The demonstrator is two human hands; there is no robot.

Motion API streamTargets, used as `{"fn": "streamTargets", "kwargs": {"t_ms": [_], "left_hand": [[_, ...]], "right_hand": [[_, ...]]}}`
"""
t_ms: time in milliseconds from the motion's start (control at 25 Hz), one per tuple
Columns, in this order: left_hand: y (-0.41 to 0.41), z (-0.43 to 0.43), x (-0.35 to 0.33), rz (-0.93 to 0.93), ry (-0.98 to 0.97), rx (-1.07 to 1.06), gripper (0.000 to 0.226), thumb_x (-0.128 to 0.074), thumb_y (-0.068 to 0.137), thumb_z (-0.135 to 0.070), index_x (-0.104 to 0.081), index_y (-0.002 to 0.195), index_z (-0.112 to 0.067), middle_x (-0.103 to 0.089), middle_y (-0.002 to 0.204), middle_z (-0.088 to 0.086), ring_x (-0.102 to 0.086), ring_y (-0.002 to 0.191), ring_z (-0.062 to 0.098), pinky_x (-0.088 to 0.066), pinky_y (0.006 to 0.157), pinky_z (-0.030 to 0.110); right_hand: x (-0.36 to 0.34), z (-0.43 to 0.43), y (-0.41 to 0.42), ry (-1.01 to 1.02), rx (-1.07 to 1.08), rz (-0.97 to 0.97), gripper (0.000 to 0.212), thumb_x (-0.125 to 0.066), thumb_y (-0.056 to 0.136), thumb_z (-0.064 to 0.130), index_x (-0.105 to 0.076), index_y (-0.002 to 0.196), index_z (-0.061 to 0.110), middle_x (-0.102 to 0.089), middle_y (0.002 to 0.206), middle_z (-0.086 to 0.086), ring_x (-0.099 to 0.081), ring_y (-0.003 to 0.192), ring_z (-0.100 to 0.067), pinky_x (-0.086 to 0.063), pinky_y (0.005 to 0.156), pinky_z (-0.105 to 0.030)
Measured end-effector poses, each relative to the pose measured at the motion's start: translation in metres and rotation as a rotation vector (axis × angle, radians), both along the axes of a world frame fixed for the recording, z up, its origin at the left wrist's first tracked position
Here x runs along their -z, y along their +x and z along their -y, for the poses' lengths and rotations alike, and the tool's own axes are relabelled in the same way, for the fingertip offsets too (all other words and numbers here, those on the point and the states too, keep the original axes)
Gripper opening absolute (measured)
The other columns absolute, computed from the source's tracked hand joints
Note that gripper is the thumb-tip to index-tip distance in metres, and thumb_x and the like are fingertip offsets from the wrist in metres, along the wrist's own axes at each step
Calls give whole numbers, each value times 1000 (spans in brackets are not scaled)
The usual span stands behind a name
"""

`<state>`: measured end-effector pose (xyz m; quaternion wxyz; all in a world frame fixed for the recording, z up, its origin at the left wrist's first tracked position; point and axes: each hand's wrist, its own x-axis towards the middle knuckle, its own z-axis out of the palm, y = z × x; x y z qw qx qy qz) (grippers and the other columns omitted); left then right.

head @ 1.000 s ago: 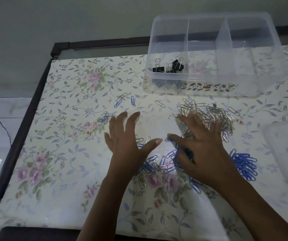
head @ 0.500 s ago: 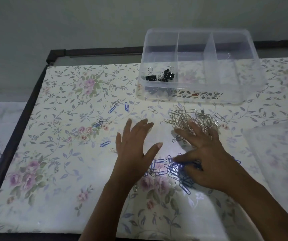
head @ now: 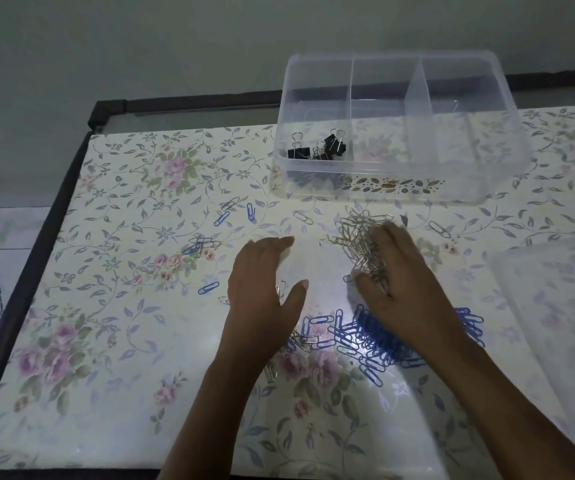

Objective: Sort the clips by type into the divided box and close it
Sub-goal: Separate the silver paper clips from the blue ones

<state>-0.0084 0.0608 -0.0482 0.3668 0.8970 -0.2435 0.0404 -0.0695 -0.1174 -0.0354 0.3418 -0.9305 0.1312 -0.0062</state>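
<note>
A clear divided box (head: 397, 199) stands at the back of the table. Its left compartment holds black binder clips (head: 317, 148); the other two compartments look empty. A heap of silver paper clips (head: 359, 233) lies in front of the box. My right hand (head: 407, 285) rests flat against that heap, fingers spread. A heap of blue paper clips (head: 359, 336) lies nearer me, partly under my right wrist. My left hand (head: 265, 285) lies flat on the table to the left, fingers apart, over a few silver clips. Stray blue and silver clips (head: 199, 245) are scattered further left.
The table wears a floral cloth (head: 113, 323) and has a dark frame (head: 33, 258) along its left edge. The box's clear lid (head: 556, 306) lies at the right edge of the table.
My right hand slid up from the blue clips to the silver heap, which is now pushed together. My left hand shifted slightly left. The blue heap is more exposed.
</note>
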Motion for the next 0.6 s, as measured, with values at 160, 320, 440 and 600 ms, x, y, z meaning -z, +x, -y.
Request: {"fn": "streamTargets", "kwargs": {"t_ms": [160, 320, 440, 600], "left_hand": [[3, -9, -15, -131, -140, -236, 49, -57, 74, -25, -51, 122, -15, -49, 116, -7, -48, 112, 13, -33, 96, 24], [3, -15, -18, -267, -211, -403, 62, -54, 69, -26, -44, 130, -15, -48, 124, -2, -45, 117, 11, -35, 100, 31], [1, -7, -13, -292, -120, -306, 68, -56, 69, -30, -41, 133, -13, -46, 132, 3, -42, 124, 16, -33, 106, 38], [-5, 1, -21, -344, -256, -90, 52, -56, 76, -28, -42, 127, -29, -43, 130, -10, -42, 123, 6, -38, 104, 31]], "right_hand": [[-5, -8, 2, -36, 15, 109, 67, -42, 85, 36, -21, 145, 15, -11, 155, -4, -7, 142, -18, -10, 112, -31], [-4, -6, 6, -52, 122, -62, 70, -47, 93, 32, -8, 147, 12, 3, 155, -12, 7, 142, -24, 2, 114, -37], [2, -11, 8, 45, -10, -5, 71, -44, 92, 40, -8, 148, 17, -3, 156, -6, 0, 143, -17, -5, 116, -33], [0, -16, 8, 40, -69, 111, 65, -39, 85, 37, -24, 144, 15, -18, 153, -4, -13, 140, -13, -13, 113, -30]]}}
